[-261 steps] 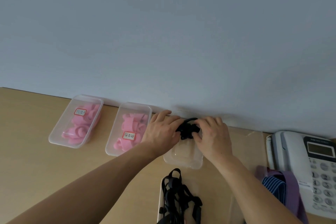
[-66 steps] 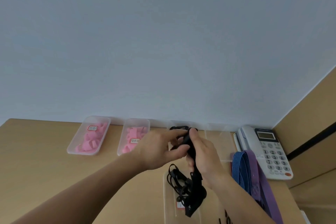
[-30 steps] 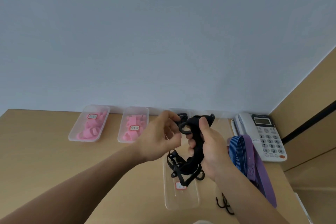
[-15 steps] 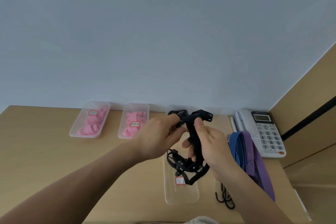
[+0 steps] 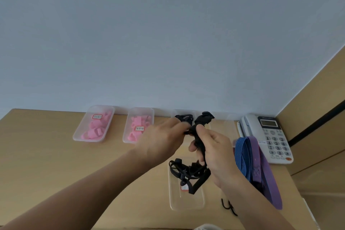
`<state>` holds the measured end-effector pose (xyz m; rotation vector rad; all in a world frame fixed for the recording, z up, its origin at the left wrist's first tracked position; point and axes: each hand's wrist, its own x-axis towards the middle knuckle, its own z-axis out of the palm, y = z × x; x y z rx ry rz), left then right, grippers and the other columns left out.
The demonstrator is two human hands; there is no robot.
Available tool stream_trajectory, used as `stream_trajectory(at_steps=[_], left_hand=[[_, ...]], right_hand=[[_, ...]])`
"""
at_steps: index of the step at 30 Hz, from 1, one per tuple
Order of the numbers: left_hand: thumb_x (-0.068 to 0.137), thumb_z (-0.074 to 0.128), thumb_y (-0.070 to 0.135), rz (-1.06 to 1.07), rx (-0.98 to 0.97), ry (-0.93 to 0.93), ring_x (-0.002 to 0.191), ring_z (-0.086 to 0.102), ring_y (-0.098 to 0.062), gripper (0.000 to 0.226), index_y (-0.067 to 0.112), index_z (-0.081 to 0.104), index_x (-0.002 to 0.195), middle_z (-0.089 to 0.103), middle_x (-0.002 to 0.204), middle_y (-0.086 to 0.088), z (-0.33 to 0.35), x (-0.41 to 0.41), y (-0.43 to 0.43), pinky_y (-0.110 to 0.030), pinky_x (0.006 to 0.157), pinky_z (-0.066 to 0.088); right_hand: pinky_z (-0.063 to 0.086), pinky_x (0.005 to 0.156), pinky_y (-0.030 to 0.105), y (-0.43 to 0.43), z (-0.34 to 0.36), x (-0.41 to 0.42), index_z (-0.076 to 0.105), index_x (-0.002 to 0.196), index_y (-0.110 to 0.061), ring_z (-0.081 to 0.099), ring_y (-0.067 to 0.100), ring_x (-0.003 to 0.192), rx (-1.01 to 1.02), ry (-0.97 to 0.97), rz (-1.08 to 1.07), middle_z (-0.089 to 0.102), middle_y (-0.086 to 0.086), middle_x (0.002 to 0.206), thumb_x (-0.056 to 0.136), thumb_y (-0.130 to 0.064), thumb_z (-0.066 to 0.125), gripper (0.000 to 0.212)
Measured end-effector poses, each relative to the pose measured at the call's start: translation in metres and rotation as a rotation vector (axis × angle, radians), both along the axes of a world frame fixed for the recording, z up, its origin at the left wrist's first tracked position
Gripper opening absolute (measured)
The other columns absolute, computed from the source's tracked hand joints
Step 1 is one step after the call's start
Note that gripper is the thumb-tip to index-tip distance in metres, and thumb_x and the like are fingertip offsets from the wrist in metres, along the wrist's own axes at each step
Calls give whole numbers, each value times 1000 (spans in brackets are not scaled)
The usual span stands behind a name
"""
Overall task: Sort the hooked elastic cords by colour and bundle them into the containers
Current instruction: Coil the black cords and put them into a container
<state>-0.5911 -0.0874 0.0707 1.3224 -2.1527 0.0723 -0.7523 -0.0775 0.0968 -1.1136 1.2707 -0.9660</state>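
Note:
My right hand (image 5: 214, 153) grips a folded black elastic cord (image 5: 200, 136) upright above the desk; its hooked end (image 5: 205, 117) sticks up past my thumb. My left hand (image 5: 162, 142) pinches the same cord near the top. More black cords (image 5: 186, 171) lie tangled in a clear container (image 5: 186, 201) below my hands. Another black bundle (image 5: 183, 117) sits in a clear container by the wall. Two clear containers (image 5: 78, 132) (image 5: 127, 136) at the back left hold pink cords (image 5: 97, 129).
A blue striped cord (image 5: 242, 157) and a purple cord (image 5: 265, 173) lie at the right beside a white desk telephone (image 5: 270, 136). Loose black hooks (image 5: 228, 207) rest on the wooden desk (image 5: 46, 155) near my right forearm. A wall runs behind the containers.
Over the last second both hands stayed on the black cord, working its top end; the hooked end has shifted slightly right. The camera view has tilted a little.

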Motion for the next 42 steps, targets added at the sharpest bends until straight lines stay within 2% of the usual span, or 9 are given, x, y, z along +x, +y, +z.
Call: stream_trajectory(at_steps=[4, 6, 13, 17, 23, 29, 36, 39, 42], left_hand=[[85, 61, 31, 55, 885, 765, 71, 63, -8, 36, 10, 61, 114, 73, 93, 2, 17, -1, 1, -24, 61, 46], [94, 54, 32, -16, 1010, 940, 72, 62, -15, 32, 4, 67, 104, 74, 92, -5, 22, 1, 0, -28, 55, 44], [96, 61, 19, 55, 639, 721, 59, 63, 3, 12, 12, 68, 102, 70, 71, 9, 24, -4, 5, -10, 55, 41], [99, 55, 25, -15, 473, 414, 65, 60, -19, 18, 11, 66, 102, 68, 73, -5, 24, -4, 5, -34, 63, 47], [98, 54, 13, -155, 515, 509, 77, 66, -14, 18, 13, 64, 112, 73, 88, 1, 19, -3, 3, -28, 66, 52], [88, 52, 14, 6, -52, 56, 43, 51, -16, 18, 11, 68, 97, 60, 60, 5, 5, -4, -4, -24, 35, 39], [76, 58, -7, -151, -354, -126, 59, 64, -26, 42, 10, 53, 114, 71, 101, -11, -16, 5, -13, -31, 41, 49], [82, 56, 4, -135, -150, 127, 80, 67, -12, 37, 17, 63, 116, 71, 108, -5, -9, 2, -12, -25, 56, 55], [80, 61, 16, -25, 478, 573, 89, 62, -1, 51, 25, 56, 130, 66, 114, 13, 2, 1, -11, -16, 69, 51]], right_hand=[[34, 47, 28, 0, 1, -2, 64, 74, -2, 38, 16, 43, -32, -66, -15, 64, 7, 62, 99, -33, 49, 42], [36, 47, 28, 2, -1, -1, 66, 84, 1, 40, 16, 44, -63, -42, 36, 65, 7, 64, 100, -33, 46, 42], [47, 45, 26, 7, -6, 2, 64, 95, -10, 56, 17, 49, -14, 53, 33, 72, 9, 72, 99, -34, 49, 28], [48, 47, 27, 6, -8, 3, 62, 92, -2, 56, 16, 46, 84, 70, 14, 68, 9, 61, 99, -39, 48, 40], [44, 48, 29, -2, -7, 3, 62, 91, -1, 52, 15, 48, 102, 2, -73, 66, 6, 61, 97, -39, 52, 39], [47, 44, 24, -1, 1, 5, 68, 96, -3, 57, 14, 51, 187, -77, -40, 72, 15, 75, 98, -36, 51, 37], [44, 60, 33, -7, 1, 7, 74, 91, -8, 54, 19, 60, 200, -182, -68, 72, 18, 80, 94, -57, 43, 58], [42, 56, 31, -11, -2, 6, 71, 94, -3, 51, 16, 55, 157, -196, -90, 71, 15, 76, 97, -48, 44, 52], [41, 56, 30, -15, -3, 4, 71, 98, -7, 49, 13, 52, 93, -216, -54, 71, 15, 78, 97, -45, 45, 47]])
